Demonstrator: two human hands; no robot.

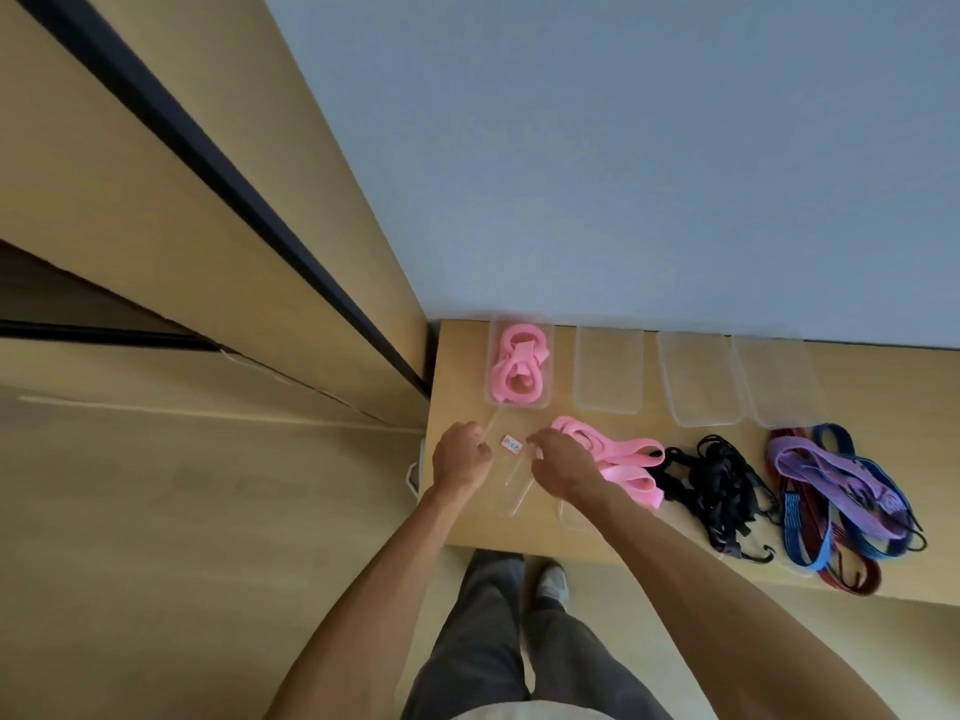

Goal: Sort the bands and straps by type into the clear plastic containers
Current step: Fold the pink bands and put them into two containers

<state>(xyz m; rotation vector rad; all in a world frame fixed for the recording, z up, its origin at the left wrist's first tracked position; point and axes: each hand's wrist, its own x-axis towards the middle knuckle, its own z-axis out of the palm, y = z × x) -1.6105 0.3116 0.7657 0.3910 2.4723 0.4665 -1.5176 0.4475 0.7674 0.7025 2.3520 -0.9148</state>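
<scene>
Four clear containers stand in a row at the back of the wooden table (467, 527). The leftmost container (546, 366) holds pink bands (517, 371); the other three (609, 376) (696, 379) (776, 381) look empty. In front of it a clear lid (511, 480) with a small red-and-white label (511, 444) is tilted off the table. My left hand (460, 459) pinches its left edge and my right hand (563, 465) grips its right edge. To the right lie loose pink bands (631, 462), black straps (722, 485), and purple, blue and red elastic cords (841, 491).
A second clear lid (571, 514) lies partly under my right wrist near the table's front edge. Wooden cabinet panels (208, 252) rise at the left, and a blue-grey wall (623, 148) stands behind the table. My legs and shoes (550, 584) are below the table's front edge.
</scene>
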